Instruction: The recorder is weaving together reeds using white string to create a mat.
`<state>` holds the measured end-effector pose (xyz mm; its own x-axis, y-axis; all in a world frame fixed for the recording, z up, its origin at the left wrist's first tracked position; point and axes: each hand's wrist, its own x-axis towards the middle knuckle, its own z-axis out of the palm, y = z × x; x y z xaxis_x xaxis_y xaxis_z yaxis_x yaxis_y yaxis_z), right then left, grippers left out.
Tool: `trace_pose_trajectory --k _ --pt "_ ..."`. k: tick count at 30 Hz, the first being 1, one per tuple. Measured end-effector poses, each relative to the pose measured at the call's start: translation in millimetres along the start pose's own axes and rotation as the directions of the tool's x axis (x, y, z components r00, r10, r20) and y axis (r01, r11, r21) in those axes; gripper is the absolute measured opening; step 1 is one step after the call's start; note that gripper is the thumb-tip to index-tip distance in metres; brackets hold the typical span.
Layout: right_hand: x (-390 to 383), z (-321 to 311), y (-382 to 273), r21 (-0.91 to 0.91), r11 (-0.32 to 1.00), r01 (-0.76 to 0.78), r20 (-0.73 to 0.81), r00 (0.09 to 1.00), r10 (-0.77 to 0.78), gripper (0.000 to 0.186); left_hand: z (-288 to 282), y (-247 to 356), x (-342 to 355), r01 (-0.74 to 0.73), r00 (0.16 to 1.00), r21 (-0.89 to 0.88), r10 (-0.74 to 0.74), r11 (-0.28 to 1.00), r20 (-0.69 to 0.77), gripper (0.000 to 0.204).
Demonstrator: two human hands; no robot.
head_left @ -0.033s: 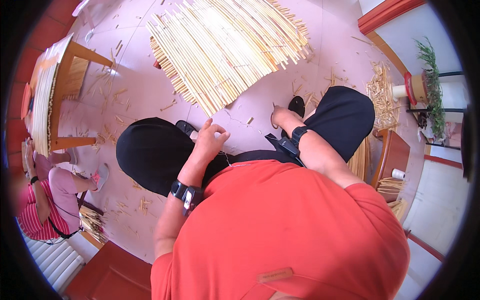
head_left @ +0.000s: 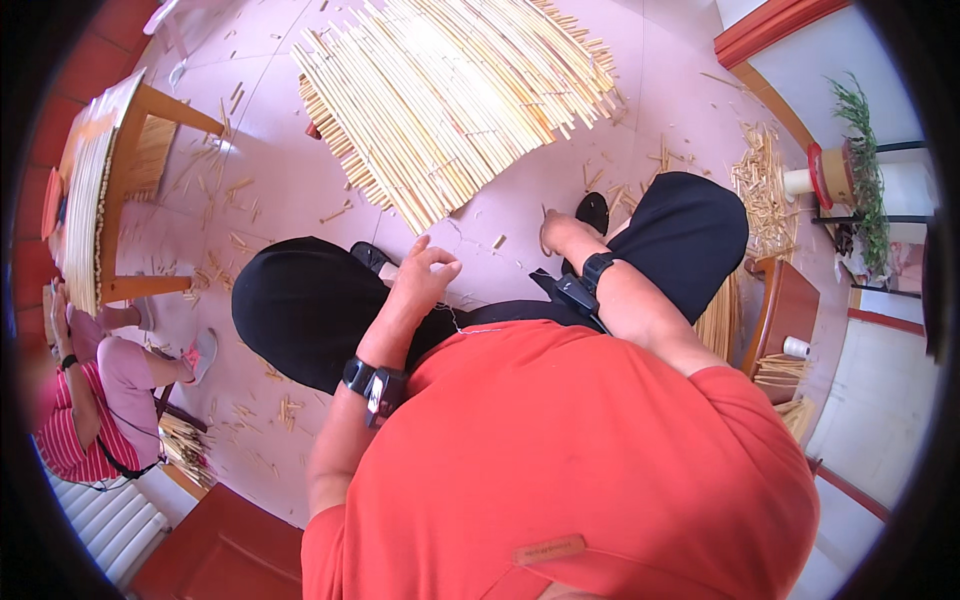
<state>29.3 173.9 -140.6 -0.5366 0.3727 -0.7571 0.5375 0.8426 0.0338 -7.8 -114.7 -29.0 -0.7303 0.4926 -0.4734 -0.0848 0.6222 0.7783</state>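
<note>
A mat of pale sticks [head_left: 450,105] tied with thread lies ahead of me, its near corner by my left fingertips. My left hand [head_left: 425,272] has its fingers curled, one raised toward that corner; a fine thread [head_left: 455,318] hangs beside it, and whether it is pinched is hard to tell. My right hand [head_left: 562,233], low between my knees, is closed round a thin object with a small upright tip, too small to name. A slack thread [head_left: 475,250] runs below the mat between the hands. A black device [head_left: 575,295] is next to my right wrist.
Another person [head_left: 85,420] in pink sits at left by a wooden table [head_left: 140,100] bearing sticks. Offcuts [head_left: 760,175] litter the floor. A wooden chair [head_left: 785,310] with a white spool [head_left: 795,347] stands at right, near a plant [head_left: 865,200]; a red-brown furniture top [head_left: 220,550] is behind left.
</note>
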Motion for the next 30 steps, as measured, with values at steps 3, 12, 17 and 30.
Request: trace_pose_trajectory --k 3,12,17,30 --pt "0.8 -8.4 -7.1 0.077 0.97 0.229 -0.204 0.956 -0.209 0.041 10.1 5.5 16.1 -0.006 0.989 -0.381 0.062 0.924 0.134 0.016" --pt "-128.8 -61.5 -36.3 0.98 -0.007 0.197 -0.115 0.541 -0.833 0.033 -20.3 56.5 -16.2 -0.063 0.744 -0.942 0.644 0.33 0.176 0.017" --pt "-178.0 -103.0 -4.9 0.968 0.109 0.226 0.056 0.229 -0.972 0.031 -69.9 91.8 -48.1 -0.367 0.553 -0.907 0.833 0.206 -0.035 0.02" --pt "-212.3 -112.9 79.7 0.892 -0.111 0.439 -0.424 0.724 -0.544 0.024 -122.0 132.6 -139.8 -0.65 0.248 -0.743 0.969 0.159 -0.01 0.03"
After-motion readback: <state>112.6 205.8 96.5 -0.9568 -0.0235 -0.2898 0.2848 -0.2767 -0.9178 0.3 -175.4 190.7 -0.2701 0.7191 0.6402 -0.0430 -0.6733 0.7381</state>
